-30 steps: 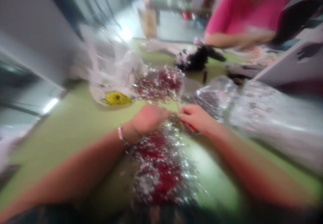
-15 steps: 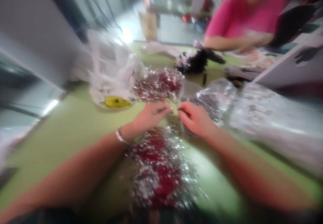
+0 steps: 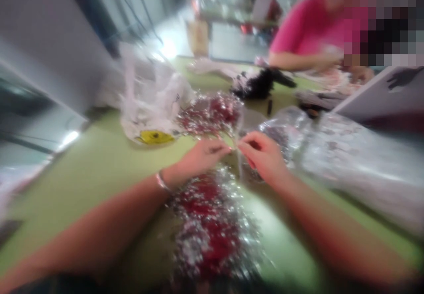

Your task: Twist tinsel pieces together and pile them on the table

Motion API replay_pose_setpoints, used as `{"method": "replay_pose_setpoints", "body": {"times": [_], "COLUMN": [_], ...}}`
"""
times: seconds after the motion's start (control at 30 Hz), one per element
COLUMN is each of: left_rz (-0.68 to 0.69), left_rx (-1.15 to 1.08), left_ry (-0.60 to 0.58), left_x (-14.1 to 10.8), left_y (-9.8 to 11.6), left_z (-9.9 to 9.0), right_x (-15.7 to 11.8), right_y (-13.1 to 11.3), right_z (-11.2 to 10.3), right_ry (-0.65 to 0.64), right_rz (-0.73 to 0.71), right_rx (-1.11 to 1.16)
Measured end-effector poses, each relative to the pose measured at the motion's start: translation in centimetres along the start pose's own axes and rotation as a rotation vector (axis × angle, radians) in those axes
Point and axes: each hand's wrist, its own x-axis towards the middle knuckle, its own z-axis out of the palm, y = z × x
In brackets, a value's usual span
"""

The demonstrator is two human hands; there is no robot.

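Note:
My left hand [image 3: 209, 153], with a bracelet at the wrist, pinches thumb against fingers. My right hand [image 3: 261, 153] pinches too, its fingertips close to the left ones. Whatever lies between the fingertips is too small and blurred to name. Below my hands a red and silver tinsel strip [image 3: 212, 214] runs along the table toward my body. Just beyond them is a pile of red and silver tinsel [image 3: 212, 113]. Beside my right hand lies a clear plastic bag [image 3: 293, 128] with silvery stuff inside.
A white plastic bag [image 3: 155, 91] with a yellow patch stands at the back left of the green table [image 3: 109, 175]. Large clear plastic packaging [image 3: 361, 157] lies on the right. Black fluffy material [image 3: 258, 83] rests farther back. Across the table a person in a pink shirt [image 3: 304, 29] works.
My fingertips have come closer together, and my left hand has moved slightly right. The dark tip at my right fingers no longer shows. The person across has leaned lower.

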Motion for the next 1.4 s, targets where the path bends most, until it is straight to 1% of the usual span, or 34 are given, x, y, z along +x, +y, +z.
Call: {"method": "replay_pose_setpoints", "body": {"times": [0.1, 0.17, 0.23, 0.4, 0.53, 0.67, 0.77, 0.87, 0.97, 1.07, 1.17, 1.23, 1.27, 1.33, 1.37, 1.4], "left_rz": [0.006, 0.002, 0.003, 0.065, 0.059, 0.058, 0.041, 0.06, 0.127, 0.188, 0.187, 0.172, 0.17, 0.161, 0.153, 0.144], "left_rx": [-0.052, -0.084, -0.097, -0.082, -0.08, -0.037, -0.02, 0.07, 0.265, 0.565, 0.77, 0.816, 0.816, 0.778, 0.743, 0.704], "left_ry": [-0.024, -0.017, -0.004, -0.004, 0.012, -0.013, -0.011, 0.016, 0.036, 0.008, -0.021, -0.059, -0.094, -0.183, -0.229, -0.273], "left_x": [-0.1, -0.1, -0.1, -0.1, 0.0, -0.1, -0.2, -0.3, -0.5, -0.8, -0.9, -0.6, -0.4, 0.0, 0.1, 0.2], "left_y": [0.2, 0.3, 0.3, 0.5, 0.9, 1.1, 0.8, 0.4, 0.5, 1.5, 2.6, 2.9, 2.9, 2.5, 2.2, 1.9], "left_z": [0.1, 0.0, -0.2, -0.9, -1.0, -0.7, -0.5, -0.4, -0.4, -0.4, -0.4, -0.7, -0.9, -1.6, -2.0, -2.4], "right_x": [-0.3, -0.3, -0.3, -0.6, -0.8, -0.7, -0.6, -0.4, -0.4, -0.7, -1.1, -0.9, -0.7, 0.2, 0.8, 1.4], "right_y": [0.1, 0.3, 0.6, 0.9, 0.8, 0.6, 0.2, -0.3, -0.3, -0.1, -0.1, -0.3, -0.4, -0.6, -0.6, -0.4], "right_z": [0.5, 0.9, 1.1, 1.4, 1.3, 1.1, 0.8, 0.4, 0.3, 0.9, 1.6, 1.5, 1.3, 0.2, -0.5, -1.3], "right_ry": [-0.065, -0.083, -0.101, -0.14, -0.131, -0.089, -0.098, -0.125, -0.155, -0.169, -0.123, -0.122, -0.151, -0.212, -0.216, -0.153], "right_rz": [0.121, 0.16, 0.182, 0.162, 0.113, 0.101, 0.068, 0.035, 0.043, 0.106, 0.162, 0.167, 0.163, 0.143, 0.13, 0.112], "right_rx": [0.218, 0.325, 0.385, 0.412, 0.457, 0.388, 0.233, 0.091, 0.078, 0.136, 0.196, 0.167, 0.122, 0.0, -0.062, -0.109]}}
